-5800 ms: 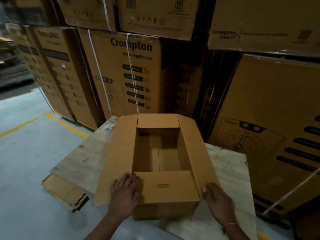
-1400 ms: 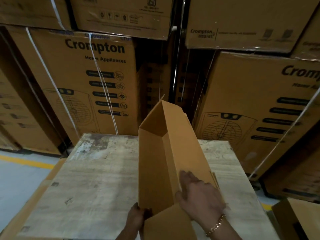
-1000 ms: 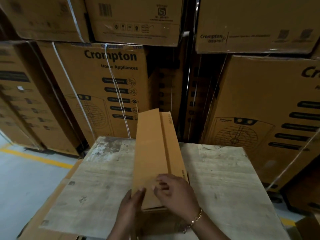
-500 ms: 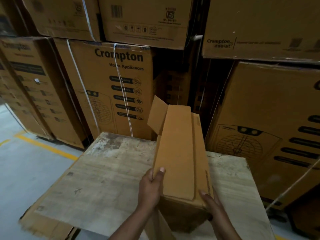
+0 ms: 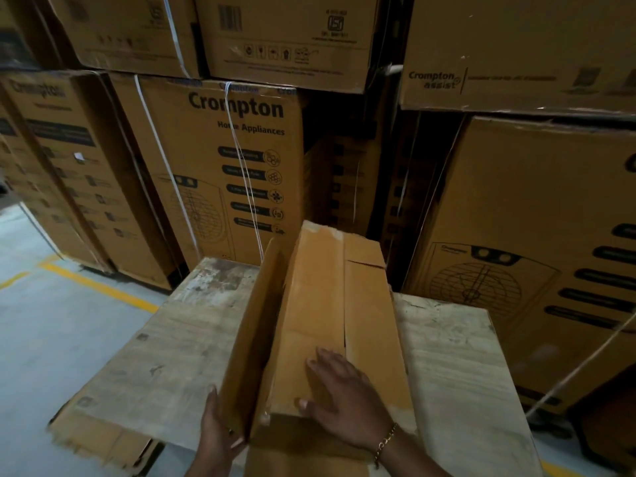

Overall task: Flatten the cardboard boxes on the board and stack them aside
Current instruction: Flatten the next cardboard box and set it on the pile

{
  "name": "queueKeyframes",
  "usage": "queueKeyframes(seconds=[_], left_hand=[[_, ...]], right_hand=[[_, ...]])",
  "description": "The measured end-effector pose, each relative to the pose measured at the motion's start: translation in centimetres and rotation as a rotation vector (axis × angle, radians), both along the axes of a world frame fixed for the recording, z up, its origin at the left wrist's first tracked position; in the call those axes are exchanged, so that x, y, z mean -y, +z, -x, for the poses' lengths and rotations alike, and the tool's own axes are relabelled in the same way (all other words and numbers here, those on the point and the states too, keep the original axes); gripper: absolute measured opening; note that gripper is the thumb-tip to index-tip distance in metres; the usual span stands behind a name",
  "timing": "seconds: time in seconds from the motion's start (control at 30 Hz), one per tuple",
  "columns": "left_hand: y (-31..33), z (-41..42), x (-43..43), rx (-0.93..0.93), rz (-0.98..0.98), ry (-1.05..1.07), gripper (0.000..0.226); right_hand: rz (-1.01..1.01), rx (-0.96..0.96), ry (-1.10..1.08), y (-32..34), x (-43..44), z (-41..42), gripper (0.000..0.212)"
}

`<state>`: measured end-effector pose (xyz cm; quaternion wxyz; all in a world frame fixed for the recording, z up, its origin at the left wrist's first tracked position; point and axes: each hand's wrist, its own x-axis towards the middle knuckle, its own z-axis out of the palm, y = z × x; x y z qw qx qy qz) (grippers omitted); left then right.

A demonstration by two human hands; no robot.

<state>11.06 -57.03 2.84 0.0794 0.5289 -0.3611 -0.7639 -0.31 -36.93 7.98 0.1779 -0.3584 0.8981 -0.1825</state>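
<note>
We have the cardboard box (image 5: 320,321) lying half collapsed across the middle of the board (image 5: 457,356), its left panel standing up on edge. Our right hand (image 5: 344,390) lies on the top panel, fingers spread and flat, pressing down; our left hand (image 5: 220,438) pinches the near edge of the raised panel. We judge it light, stiff across the panels yet springy at the creases, so we would grip at the edges and press close to the folds
</note>
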Motion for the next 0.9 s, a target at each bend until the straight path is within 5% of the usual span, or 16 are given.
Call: queueKeyframes(seconds=[0.07, 0.17, 0.23, 0.37, 0.47, 0.67, 0.9], left_hand=[[-0.5, -0.9, 0.8, 0.074, -0.013, -0.058, 0.095], [1.4, -1.3, 0.2, 0.155, 0.169, -0.220, 0.079], [1.8, -1.2, -0.4, 0.209, 0.488, -0.389, 0.082], [2.3, 0.3, -1.3, 0.356, 1.143, -0.995, 0.131], [3.2, 3.4, -2.7, 0.247, 1.417, -1.374, 0.121], [4.4, 8.1, -3.0, 0.389, 1.440, -1.717, 0.129], [4.6, 8.8, -5.2, 0.397, 1.672, -1.590, 0.139]], right_hand=[[-0.038, -0.088, -0.050, -0.9, -0.1, 0.7, 0.076], [-0.178, -0.064, -0.236, -2.1, -0.8, 2.2, 0.095], [-0.243, -0.011, -0.311, -2.7, -1.1, 3.0, 0.110], [-0.223, 0.015, -0.395, -3.3, -0.9, 3.9, 0.123], [-0.243, 0.045, -0.408, -2.6, -0.4, 4.4, 0.122], [-0.072, 0.143, -0.311, -0.7, -2.0, 6.6, 0.105], [0.398, 0.425, -0.428, 0.4, -7.2, 8.6, 0.084]])
